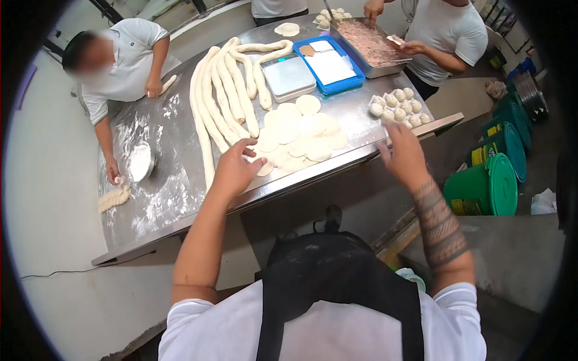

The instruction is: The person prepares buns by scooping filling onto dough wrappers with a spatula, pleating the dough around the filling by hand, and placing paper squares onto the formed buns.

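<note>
My left hand (236, 168) hovers at the near edge of a pile of flat round dough wrappers (289, 129), thumb and fingers apart and nothing visible between them. Long dough ropes (208, 114) lie just beyond it, running away across the steel table (171, 198). My right hand (404, 151) is over the table's front edge, fingers spread and holding nothing I can see. Closest to that hand is a cluster of pleated buns (397, 107) at the table's right end. Part of the wrapper pile is hidden behind my left hand.
A scale (289, 78) and a blue tray (346, 89) stand behind the wrappers. A co-worker (448, 33) works at a filling pan (391, 71); another person (129, 54) handles dough near a flour bowl (152, 165). Green buckets (484, 186) line the floor at right.
</note>
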A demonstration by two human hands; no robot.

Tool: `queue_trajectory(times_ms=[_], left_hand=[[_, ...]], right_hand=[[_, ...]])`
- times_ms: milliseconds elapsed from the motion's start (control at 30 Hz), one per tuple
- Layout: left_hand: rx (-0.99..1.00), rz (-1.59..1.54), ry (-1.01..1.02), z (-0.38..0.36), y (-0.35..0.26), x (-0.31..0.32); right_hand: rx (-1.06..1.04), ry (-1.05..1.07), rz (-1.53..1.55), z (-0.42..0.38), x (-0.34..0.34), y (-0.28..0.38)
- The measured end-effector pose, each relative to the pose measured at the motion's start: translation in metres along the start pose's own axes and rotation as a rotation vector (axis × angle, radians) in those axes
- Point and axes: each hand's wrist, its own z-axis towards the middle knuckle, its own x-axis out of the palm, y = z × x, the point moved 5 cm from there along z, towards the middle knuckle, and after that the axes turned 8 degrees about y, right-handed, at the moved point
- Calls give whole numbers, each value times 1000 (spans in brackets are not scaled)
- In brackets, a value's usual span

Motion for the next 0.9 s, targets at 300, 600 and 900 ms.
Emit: queue_trajectory(times_ms=[300, 600, 900], left_hand=[[211, 444, 162, 177, 42, 57], [94, 442, 247, 204, 35, 79], [208, 754, 364, 228, 46, 93]], right_hand=[[63, 184, 383, -142, 54, 75], [375, 162, 495, -214, 51, 79], [290, 195, 485, -198, 48, 138]])
